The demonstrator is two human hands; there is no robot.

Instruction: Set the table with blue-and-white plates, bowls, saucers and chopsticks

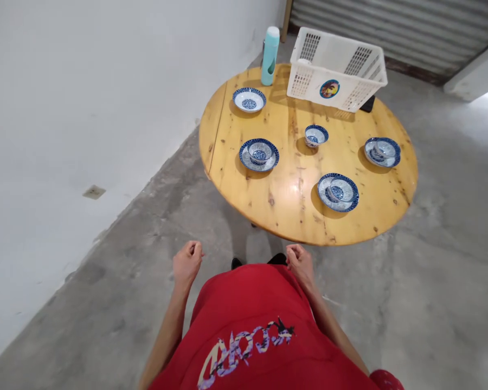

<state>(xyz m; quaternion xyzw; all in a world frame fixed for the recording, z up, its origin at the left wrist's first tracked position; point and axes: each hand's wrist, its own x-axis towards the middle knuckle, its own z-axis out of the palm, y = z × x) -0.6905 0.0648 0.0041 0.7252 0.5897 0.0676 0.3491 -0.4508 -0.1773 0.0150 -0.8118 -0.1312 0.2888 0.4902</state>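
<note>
My left hand (187, 261) is curled into a loose fist in front of my body, with nothing in it. My right hand (300, 262) is closed the same way, just short of the round wooden table's (287, 203) near edge. Blue-and-white bowls sit on three matching plates: a front plate (352, 206), a left plate (247, 162) and a right plate (395, 161). A lone small bowl (316, 135) stands near the middle of the tabletop. Farther back at the left lies a plate (249, 100) with no bowl on it. Neither hand touches any dish.
A white plastic basket (315, 85) stands at the table's back, with a dark flat object (368, 104) partly under it. Beside it is a turquoise bottle (270, 57). A white wall (106, 81) runs along the left, and a corrugated shutter (410, 27) is behind.
</note>
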